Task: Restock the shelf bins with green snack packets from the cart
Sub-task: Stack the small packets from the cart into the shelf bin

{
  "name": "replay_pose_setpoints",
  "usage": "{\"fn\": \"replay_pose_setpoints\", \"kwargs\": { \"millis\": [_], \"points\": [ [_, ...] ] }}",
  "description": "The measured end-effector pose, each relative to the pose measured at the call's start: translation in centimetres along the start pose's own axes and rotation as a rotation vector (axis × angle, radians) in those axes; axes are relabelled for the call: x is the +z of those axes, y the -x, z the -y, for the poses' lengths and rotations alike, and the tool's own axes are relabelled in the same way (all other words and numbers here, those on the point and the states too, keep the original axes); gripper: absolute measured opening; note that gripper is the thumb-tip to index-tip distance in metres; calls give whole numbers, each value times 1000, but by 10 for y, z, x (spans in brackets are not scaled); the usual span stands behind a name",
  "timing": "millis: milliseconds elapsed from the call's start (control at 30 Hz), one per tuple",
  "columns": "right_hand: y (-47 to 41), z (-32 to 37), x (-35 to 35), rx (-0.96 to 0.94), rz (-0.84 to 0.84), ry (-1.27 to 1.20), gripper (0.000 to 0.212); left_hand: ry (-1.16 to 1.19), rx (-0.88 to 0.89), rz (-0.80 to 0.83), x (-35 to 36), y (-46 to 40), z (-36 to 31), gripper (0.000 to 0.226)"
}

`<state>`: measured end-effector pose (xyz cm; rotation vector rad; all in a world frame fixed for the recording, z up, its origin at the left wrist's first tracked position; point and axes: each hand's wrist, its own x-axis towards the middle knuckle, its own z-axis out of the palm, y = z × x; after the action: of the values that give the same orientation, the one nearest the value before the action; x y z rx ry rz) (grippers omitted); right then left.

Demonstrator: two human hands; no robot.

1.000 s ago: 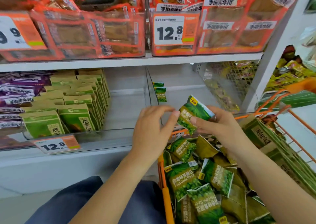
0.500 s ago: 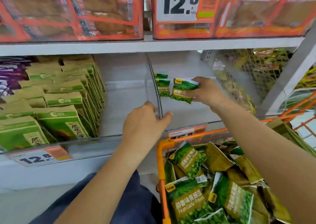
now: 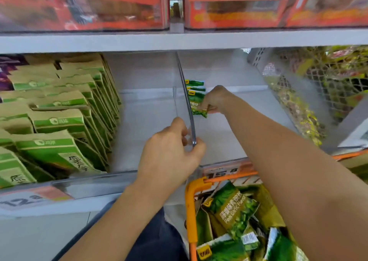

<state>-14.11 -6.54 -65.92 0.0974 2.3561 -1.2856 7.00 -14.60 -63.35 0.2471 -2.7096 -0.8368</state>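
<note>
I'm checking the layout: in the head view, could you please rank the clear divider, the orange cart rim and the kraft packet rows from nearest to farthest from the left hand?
1. Clear divider: gripped by the left hand.
2. Orange cart rim: below-right.
3. Kraft packet rows: far left.

1. Kraft-and-green pouches (image 3: 59, 119) stood in rows in the left bin.
2. Red-orange boxes (image 3: 83, 3) lined the upper shelf (blurred).
3. A price tag (image 3: 25, 200) read 12.8.

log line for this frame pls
phase: placing | right hand: grips green packet in bin beside divider | left hand: holds clear divider | cart: packets remain
</note>
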Motion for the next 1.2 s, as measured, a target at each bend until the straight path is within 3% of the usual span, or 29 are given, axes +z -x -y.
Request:
{"fn": "replay_pose_setpoints", "kwargs": {
  "millis": [67, 200, 333, 433, 533, 733, 867, 1000, 1133, 1200],
  "points": [
    [-6, -2, 2, -30, -30, 12, 29, -16, 23, -9, 2, -1, 2, 21],
    [-12, -16, 6, -167, -165, 108, 47, -29, 47, -21, 4, -1, 6, 22],
    [-6, -19, 7, -368, -283, 302, 42, -34, 52, -16, 4, 0, 5, 22],
    [-7, -22, 7, -316, -267, 237, 46, -45, 54, -18, 4, 0, 5, 24],
    [-11, -25, 8, -254, -173, 338, 28, -46, 63, -27, 4, 0, 6, 23],
    [-10, -23, 17, -320, -195, 512, 34, -50, 77, -23, 4, 1, 4, 21],
    [-4, -18, 12, -246, -140, 433, 25, -46, 66, -18, 3, 1, 4, 22],
    [23, -6, -11, -162, -87, 322, 36, -25, 36, -5, 0, 4, 2, 24],
    [78, 0, -43, -254, -154, 326, 45, -24, -17, 64, -4, 6, -1, 33],
    [119, -5, -59, -323, -150, 245, 39, -70, -57, 152, -8, 7, -3, 45]
  ]
}}
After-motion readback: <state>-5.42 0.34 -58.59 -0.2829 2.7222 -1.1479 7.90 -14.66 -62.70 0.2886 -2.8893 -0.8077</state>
